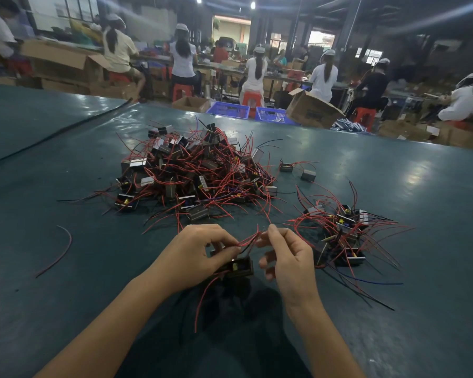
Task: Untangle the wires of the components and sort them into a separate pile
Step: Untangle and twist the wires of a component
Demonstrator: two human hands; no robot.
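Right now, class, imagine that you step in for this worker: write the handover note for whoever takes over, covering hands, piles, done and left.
Left hand: grips one black component.
Right hand: fingers pinch that component's red wires.
Tangled pile: large, mid green table.
Sorted pile: smaller, to the right.
Done: only that small pile is sorted.
Left: free the held wires, add the component to the sorted pile, then work through the tangled pile and the two stray components beside it.

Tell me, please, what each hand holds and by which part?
The left hand grips a black component by its body; the right hand pinches the red wires rising from it.
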